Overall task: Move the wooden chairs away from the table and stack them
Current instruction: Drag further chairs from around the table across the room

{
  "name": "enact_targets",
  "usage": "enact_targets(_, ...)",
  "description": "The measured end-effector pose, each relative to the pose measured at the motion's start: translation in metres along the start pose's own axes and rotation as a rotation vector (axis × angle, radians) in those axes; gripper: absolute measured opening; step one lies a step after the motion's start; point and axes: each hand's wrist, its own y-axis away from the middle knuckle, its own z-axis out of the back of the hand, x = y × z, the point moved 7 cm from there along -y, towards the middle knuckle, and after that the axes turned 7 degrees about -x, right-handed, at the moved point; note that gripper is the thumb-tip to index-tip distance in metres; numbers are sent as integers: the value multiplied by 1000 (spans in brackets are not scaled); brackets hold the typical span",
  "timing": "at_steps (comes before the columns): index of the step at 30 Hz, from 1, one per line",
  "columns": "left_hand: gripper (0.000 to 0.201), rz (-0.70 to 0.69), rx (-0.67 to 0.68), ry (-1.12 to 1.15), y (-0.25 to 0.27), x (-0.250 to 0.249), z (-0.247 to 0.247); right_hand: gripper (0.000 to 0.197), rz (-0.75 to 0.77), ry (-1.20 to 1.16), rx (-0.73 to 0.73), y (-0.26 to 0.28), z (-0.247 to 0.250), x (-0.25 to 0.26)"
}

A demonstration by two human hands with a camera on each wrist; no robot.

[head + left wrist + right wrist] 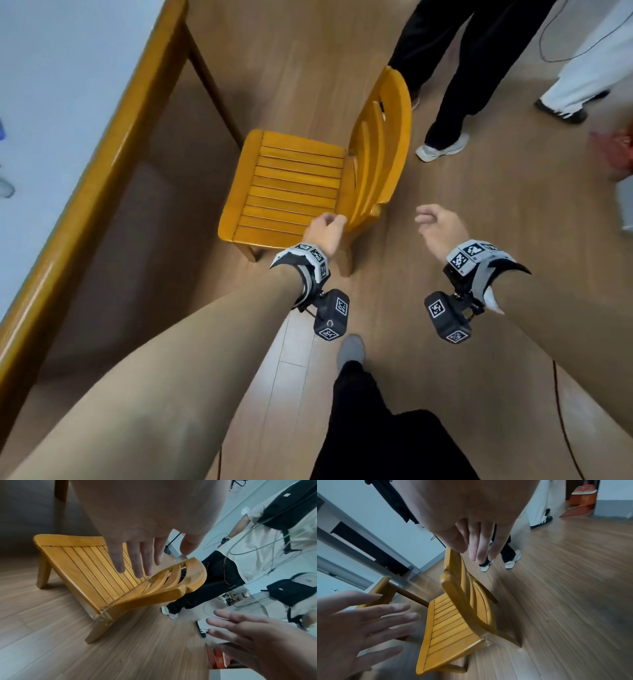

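Observation:
One small yellow wooden chair (294, 185) with a slatted seat stands on the wood floor beside the table (113, 164), its curved backrest (383, 144) toward the right. My left hand (327, 228) hovers over the near corner of the seat by the backrest, fingers straight and spread (135, 561), holding nothing. My right hand (436, 222) is in the air to the right of the chair, open, fingers (479, 547) loosely extended, clear of the backrest (453, 577). The chair (96, 569) fills the left wrist view. No second chair is visible.
The table's wooden edge and leg (212, 85) run along the left. Two people stand behind the chair: dark trousers with pale sneakers (442, 147), and white trousers (582, 68). A red object (613, 150) lies at right. My own foot (349, 353) is below. A cable (561, 411) trails on the floor.

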Motion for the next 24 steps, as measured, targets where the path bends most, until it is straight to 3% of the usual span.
enact_targets(4, 68, 55, -51, 58, -37, -33, -28, 57, 175, 111, -15, -83, 28, 37)
enact_targets(8, 57, 103, -45, 106, -66, -63, -62, 79, 542, 405, 47, -162, 34, 86)
enact_targets(11, 67, 116, -60, 49, -83, -82, -93, 86, 815, 714, 204, -210, 15, 107)
enact_targets(15, 69, 160, -152, 4, -94, -103, -123, 78, 1091, 862, 374, -242, -15, 118)
enact_targets(21, 80, 248, -280, -155, -86, -103, -134, 46, 1293, 883, 436, -243, -23, 135)
enact_targets(24, 73, 299, -333, -206, -90, -102, -134, 42, 1383, 985, 492, -244, -29, 145)
